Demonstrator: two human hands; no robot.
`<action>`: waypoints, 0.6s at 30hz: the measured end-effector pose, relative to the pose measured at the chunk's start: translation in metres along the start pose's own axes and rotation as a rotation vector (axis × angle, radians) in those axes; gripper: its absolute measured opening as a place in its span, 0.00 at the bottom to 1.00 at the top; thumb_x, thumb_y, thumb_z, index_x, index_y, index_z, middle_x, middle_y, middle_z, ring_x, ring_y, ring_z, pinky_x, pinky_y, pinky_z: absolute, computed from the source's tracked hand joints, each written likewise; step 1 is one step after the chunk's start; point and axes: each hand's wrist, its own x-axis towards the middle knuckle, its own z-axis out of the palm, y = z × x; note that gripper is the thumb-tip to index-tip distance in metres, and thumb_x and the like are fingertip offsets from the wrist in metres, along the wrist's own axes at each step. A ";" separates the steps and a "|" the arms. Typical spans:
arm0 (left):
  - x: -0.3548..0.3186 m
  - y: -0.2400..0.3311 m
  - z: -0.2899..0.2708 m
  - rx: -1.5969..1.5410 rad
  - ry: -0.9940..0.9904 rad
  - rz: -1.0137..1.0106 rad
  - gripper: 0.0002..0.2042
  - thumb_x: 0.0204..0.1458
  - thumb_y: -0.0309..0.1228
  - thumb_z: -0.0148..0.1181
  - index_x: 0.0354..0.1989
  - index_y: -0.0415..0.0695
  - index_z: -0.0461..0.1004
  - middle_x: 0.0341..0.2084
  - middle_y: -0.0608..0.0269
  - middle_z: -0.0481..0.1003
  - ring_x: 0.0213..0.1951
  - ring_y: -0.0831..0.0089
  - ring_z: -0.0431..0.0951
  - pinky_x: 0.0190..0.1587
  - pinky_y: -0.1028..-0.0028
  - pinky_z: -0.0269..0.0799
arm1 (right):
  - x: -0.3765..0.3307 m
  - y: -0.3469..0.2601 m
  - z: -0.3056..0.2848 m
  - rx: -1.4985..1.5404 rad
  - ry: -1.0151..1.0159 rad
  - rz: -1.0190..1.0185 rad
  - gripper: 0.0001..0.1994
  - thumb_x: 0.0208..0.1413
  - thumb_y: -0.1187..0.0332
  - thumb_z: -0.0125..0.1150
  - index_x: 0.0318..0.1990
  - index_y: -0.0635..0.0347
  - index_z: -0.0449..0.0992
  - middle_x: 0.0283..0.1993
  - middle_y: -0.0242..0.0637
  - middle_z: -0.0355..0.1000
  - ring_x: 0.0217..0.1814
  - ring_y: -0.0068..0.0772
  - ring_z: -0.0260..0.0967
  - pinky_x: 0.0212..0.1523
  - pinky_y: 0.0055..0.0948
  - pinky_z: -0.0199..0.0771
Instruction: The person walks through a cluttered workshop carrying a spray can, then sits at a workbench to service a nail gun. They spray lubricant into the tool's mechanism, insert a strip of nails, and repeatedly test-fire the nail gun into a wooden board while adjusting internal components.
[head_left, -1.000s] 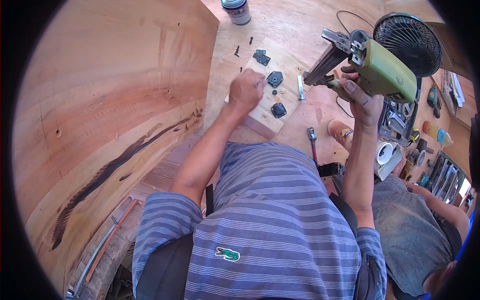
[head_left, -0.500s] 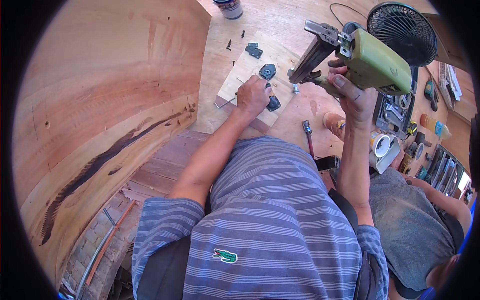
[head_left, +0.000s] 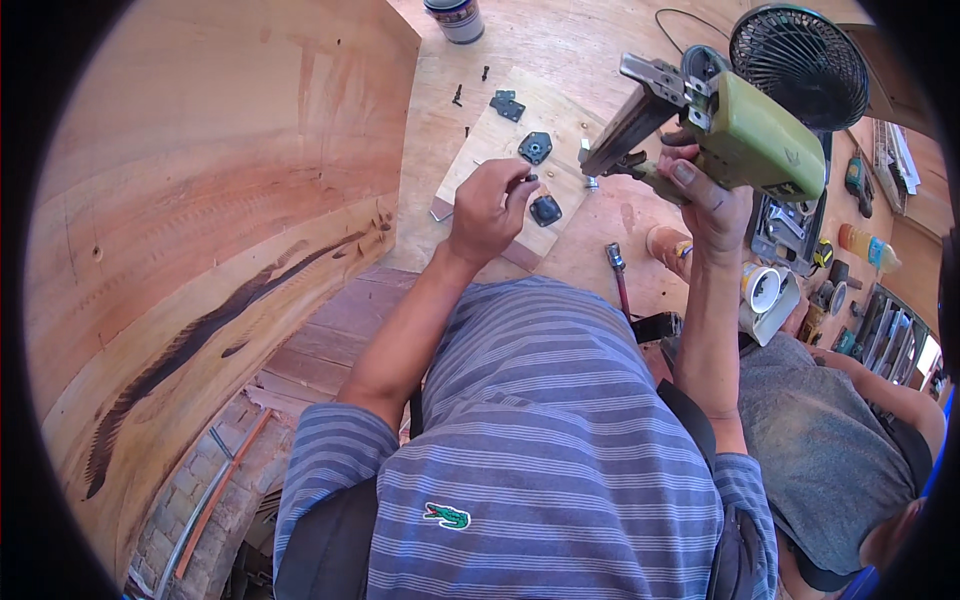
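"How's the green nail gun [head_left: 770, 140] held?"
"Raised and tilted in the right hand [head_left: 715, 208], dark magazine [head_left: 637, 128] slanting down toward the left."
"And the small black piece [head_left: 531, 178]?"
"Pinched in the left hand [head_left: 488, 210], too small to make out clearly."

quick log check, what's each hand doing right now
Left hand: closed, apparently pinching a small dark part.
Right hand: closed, holding the green nail gun.

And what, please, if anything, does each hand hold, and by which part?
The right hand holds the bulky green power tool with a metal nose by its handle. The left hand seems to pinch a small black piece; which part cannot be told.
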 end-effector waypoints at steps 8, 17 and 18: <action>0.011 0.037 -0.028 -0.115 0.107 0.147 0.21 0.48 0.11 0.63 0.50 0.35 0.64 0.34 0.51 0.77 0.35 0.72 0.81 0.39 0.75 0.80 | 0.004 0.005 -0.003 0.093 -0.054 -0.022 0.17 0.39 0.79 0.68 0.41 0.71 0.75 0.40 0.47 0.75 0.37 0.31 0.73 0.39 0.28 0.76; 0.026 0.058 -0.037 -0.125 0.152 0.254 0.22 0.46 0.10 0.63 0.50 0.36 0.64 0.34 0.50 0.77 0.34 0.70 0.80 0.38 0.73 0.80 | 0.007 0.009 -0.009 0.131 -0.128 -0.029 0.16 0.39 0.76 0.68 0.39 0.71 0.75 0.39 0.47 0.75 0.36 0.32 0.74 0.39 0.28 0.76; 0.029 0.060 -0.038 -0.084 0.162 0.290 0.21 0.45 0.11 0.64 0.47 0.37 0.66 0.32 0.51 0.77 0.32 0.67 0.80 0.35 0.72 0.78 | 0.006 0.009 -0.009 0.131 -0.120 -0.016 0.17 0.39 0.76 0.68 0.39 0.71 0.75 0.39 0.47 0.75 0.36 0.32 0.74 0.40 0.28 0.76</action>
